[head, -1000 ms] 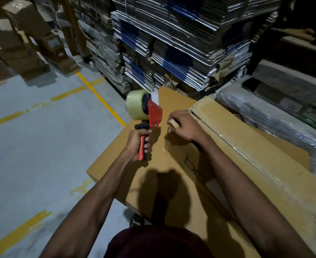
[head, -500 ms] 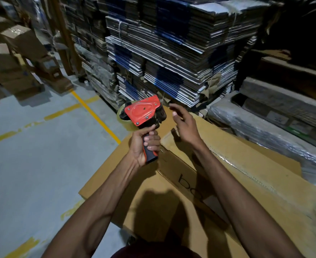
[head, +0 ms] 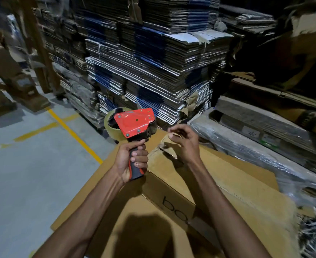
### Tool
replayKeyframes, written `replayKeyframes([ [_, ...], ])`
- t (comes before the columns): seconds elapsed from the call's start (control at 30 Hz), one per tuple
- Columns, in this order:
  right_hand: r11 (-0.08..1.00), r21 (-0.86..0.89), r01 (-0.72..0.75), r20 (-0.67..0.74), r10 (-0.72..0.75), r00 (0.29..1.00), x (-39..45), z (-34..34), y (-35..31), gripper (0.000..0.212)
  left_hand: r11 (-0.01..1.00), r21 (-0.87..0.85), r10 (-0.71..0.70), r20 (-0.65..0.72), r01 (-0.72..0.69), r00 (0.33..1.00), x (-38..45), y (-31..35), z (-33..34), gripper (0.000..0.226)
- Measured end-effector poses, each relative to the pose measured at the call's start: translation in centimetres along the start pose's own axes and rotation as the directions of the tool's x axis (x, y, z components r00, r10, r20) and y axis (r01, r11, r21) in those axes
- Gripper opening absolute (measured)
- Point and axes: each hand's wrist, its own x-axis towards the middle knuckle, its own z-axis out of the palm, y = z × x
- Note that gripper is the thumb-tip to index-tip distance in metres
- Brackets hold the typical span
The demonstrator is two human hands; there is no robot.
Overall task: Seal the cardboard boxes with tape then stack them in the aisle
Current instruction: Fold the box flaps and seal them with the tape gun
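- Long cardboard box (head: 218, 175): lies on top of a larger flat cardboard box (head: 135, 220), running from far-centre to near-right. Its near end is cut off by the right forearm and the frame edge. Printed lettering on its side face is partly covered by shadow; only "bo" can be read.
- Far end flap of the long box: torn and creased, partly hidden behind the right hand. Whether tape lies over it cannot be told.
- Tape roll (head: 111, 127): pale, mostly hidden behind the red plate of the tape dispenser (head: 135, 123); only its left and lower edge show.
- Left hand (head: 131, 161): fingers wrapped tight around the dispenser's black-and-red handle, holding the tool upright above the far-left corner of the large box, just left of the long box.
- Right hand (head: 183, 142): above the far end of the long box, fingers loosely curled with thumb and fingertips drawn close. Whether they pinch a tape end or touch the flap cannot be told.
- Stacks of flattened cartons (head: 153, 62): far centre, bundled, upper layers dark and hard to make out.
- Wrapped bundles (head: 246, 146): right, under clear film, cut off by the frame edge.
- Floor (head: 32, 164): grey, left, with yellow lines (head: 73, 135).
- Brown boxes (head: 10, 71): far left, blurred.
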Motion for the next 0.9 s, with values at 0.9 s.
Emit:
replayKeyframes([
  [0.9, 0.782, 0.179, -0.598, -0.177, 0.623, 0.762, 2.7, 3.1, -2.8, 0.022, 0.673, 0.734, 0.271, -0.364, 0.095, 0.891, -0.4, 2.3, 7.9, 0.04],
])
